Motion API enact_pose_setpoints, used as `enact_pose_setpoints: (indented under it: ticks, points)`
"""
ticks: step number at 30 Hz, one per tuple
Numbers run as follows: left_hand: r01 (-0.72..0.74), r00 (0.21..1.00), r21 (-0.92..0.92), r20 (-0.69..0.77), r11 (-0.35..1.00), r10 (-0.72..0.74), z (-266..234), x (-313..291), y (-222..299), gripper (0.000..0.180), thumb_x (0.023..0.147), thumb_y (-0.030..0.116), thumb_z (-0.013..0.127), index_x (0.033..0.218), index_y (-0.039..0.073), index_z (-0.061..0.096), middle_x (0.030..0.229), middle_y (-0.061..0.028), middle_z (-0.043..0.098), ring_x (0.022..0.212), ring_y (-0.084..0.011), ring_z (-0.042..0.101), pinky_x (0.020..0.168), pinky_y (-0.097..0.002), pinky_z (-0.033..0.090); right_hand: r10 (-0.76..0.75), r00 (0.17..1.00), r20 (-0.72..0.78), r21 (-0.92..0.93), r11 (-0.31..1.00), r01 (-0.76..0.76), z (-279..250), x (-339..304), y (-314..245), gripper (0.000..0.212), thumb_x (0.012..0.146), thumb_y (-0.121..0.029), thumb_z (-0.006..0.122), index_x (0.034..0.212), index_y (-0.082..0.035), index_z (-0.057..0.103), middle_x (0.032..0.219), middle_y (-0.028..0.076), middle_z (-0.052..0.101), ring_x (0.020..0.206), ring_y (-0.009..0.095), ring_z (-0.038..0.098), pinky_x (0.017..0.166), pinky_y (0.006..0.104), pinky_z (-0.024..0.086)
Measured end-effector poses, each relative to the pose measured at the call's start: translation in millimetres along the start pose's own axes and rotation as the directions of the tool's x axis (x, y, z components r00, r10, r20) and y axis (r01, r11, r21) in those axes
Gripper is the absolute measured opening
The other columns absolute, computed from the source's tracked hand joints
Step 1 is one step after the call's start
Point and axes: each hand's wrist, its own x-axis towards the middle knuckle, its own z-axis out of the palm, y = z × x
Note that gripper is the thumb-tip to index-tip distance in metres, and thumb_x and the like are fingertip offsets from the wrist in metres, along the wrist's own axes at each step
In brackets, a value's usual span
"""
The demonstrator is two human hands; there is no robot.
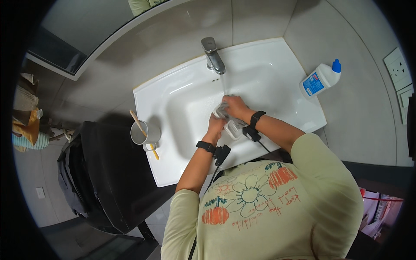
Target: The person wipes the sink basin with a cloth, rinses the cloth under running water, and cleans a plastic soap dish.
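Both my hands are together in the white washbasin [173, 125], just below the chrome faucet [212, 56], from which a thin stream of water runs. My right hand [236, 107] is closed on a wet grey cloth [225, 112], pressing it against a white object with a rounded edge. My left hand [215, 125] grips the lower left side of that white object. Below my fingers shows a white frame-like piece [233, 130] with rounded corners; whether it joins the held object I cannot tell. Fingers hide much of both.
A white bottle [320, 81] with a blue cap lies at the basin's right edge. On the left rim stand a grey cup [145, 132] holding a wooden-handled item and a small cup [150, 147] by a yellow handle. A black covered object [112, 173] stands left.
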Motion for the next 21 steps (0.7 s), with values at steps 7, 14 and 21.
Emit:
enact_pose_setpoints:
  ticks: [7,14,21]
  points:
    - [-0.15,0.988,0.038,0.03,0.988,0.149,-9.9,-7.2,-2.5,0.052,0.067,-0.012,0.049,0.116,0.005,0.046,0.096,-0.0057,0.056,0.087,-0.0183,0.057,0.068,-0.0305,0.05,-0.128,0.968,0.217,0.136,0.986,0.1,-4.2,-13.7,-21.1,0.023,0.066,-0.007,0.065,0.088,-0.004,0.065,0.091,0.015,0.062,0.09,0.032,0.058,0.078,0.0396,0.046]
    - [-0.186,0.979,0.072,-0.07,0.98,0.191,5.9,-3.0,-12.7,0.051,0.066,-0.012,0.047,0.116,0.0,0.044,0.106,-0.0121,0.056,0.098,-0.0224,0.055,0.087,-0.0308,0.043,-0.245,0.933,0.264,-0.509,0.786,0.351,-15.0,-22.9,16.2,0.023,0.067,-0.006,0.061,0.09,-0.008,0.063,0.091,0.012,0.055,0.09,0.031,0.054,0.073,0.0414,0.048]
    - [-0.315,0.936,0.177,-0.107,0.932,0.337,-1.2,-22.4,-13.0,0.058,0.067,-0.015,0.049,0.121,0.002,0.039,0.11,-0.0111,0.054,0.102,-0.0214,0.052,0.089,-0.0306,0.042,-0.032,0.995,-0.093,-0.059,0.998,0.027,-61.1,-19.4,28.2,0.026,0.067,-0.009,0.063,0.093,-0.007,0.064,0.086,0.018,0.06,0.082,0.036,0.058,0.075,0.0419,0.047]
